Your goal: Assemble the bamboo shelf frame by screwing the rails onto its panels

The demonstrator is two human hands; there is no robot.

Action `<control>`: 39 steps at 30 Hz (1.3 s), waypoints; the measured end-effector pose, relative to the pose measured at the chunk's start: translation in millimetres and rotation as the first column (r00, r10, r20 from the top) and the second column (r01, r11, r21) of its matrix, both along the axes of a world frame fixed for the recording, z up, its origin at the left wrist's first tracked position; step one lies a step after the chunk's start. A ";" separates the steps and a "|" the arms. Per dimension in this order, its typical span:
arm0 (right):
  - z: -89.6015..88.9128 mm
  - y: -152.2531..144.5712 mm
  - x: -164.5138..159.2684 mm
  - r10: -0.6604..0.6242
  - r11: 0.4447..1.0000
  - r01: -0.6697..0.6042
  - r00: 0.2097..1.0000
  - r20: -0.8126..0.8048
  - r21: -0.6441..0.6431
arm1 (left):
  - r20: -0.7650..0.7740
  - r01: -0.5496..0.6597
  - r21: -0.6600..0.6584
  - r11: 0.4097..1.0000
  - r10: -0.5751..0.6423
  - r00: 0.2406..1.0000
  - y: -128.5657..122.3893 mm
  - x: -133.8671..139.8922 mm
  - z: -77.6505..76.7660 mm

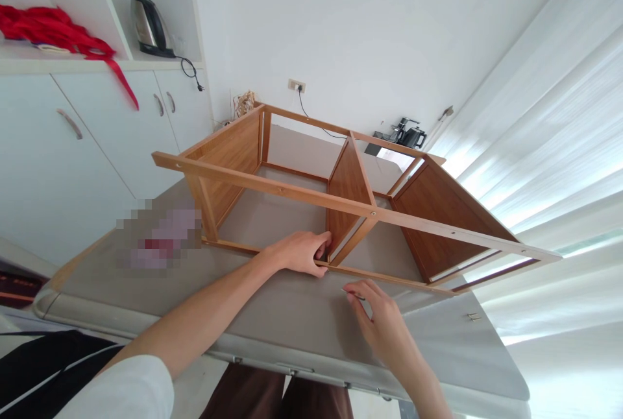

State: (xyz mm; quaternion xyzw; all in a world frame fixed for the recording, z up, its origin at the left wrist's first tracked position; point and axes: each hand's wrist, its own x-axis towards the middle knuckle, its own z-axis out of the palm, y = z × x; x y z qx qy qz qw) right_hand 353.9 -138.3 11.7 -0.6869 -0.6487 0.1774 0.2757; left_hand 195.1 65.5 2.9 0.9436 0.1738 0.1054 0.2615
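Note:
A wooden shelf frame lies on its side on the grey table, with brown panels set between its rails. My left hand is closed round the lower near rail, where the middle panel meets it. Just to the right and nearer me, my right hand pinches a thin metal piece that looks like a hex key; most of it is hidden by the fingers. Its tip points left toward a small fastener at the rail joint. Two small screws rest on the table at right.
The grey table has a rounded near edge close to my legs. At left on it lies a blurred-out item. White cabinets with a kettle and red cloth stand left. Curtains hang right.

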 end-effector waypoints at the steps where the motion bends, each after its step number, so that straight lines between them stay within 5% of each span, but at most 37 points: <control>1: -0.3 4.1 -1.6 -0.024 0.999 0.026 0.998 -0.056 0.026 | 0.004 0.003 -0.003 1.000 -0.003 1.000 0.1 0.1 0.0; 6: -15.4 19.9 -8.0 -0.053 0.990 0.095 0.932 -0.359 0.102 | 0.012 0.014 -0.012 1.000 -0.014 1.000 1.1 0.4 -0.5; 10: -33.3 25.5 -6.7 -0.057 0.976 0.133 0.922 -0.382 0.173 | -0.009 0.017 -0.029 0.999 -0.018 1.000 1.4 0.3 -0.3; 16: -47.7 29.1 -4.3 -0.135 0.972 0.209 0.873 -0.469 0.109 | 0.000 0.016 -0.035 0.999 -0.016 1.000 1.2 -0.2 0.4; 39: -36.7 25.6 -11.8 -0.102 0.975 0.159 0.944 -0.315 0.158 | -0.034 0.006 -0.040 0.999 -0.007 0.999 0.6 -0.6 3.7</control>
